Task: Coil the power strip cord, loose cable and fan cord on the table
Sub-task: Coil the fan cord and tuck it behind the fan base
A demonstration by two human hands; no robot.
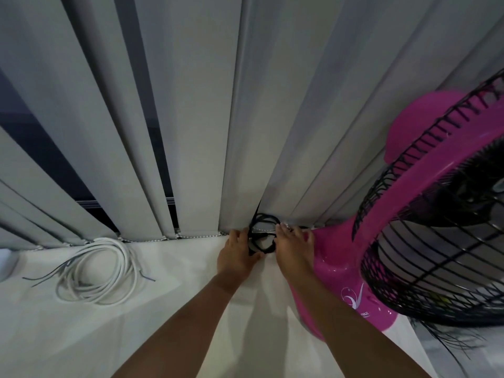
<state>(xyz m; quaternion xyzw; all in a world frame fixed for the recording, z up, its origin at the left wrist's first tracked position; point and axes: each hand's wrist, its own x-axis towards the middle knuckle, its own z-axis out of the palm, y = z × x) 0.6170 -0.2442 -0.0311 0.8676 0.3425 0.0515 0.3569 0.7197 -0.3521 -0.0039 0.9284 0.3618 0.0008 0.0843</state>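
Left hand [237, 253] and right hand [293, 245] grip the fan cord [263, 236] coil at twelve o'clock; any slackening could let loops spring loose into the blinds [199, 159].

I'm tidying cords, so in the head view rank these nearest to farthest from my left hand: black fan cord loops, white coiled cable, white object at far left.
1. black fan cord loops: gripped by the left hand.
2. white coiled cable: on the white table, leftward.
3. white object: frame's far left edge.
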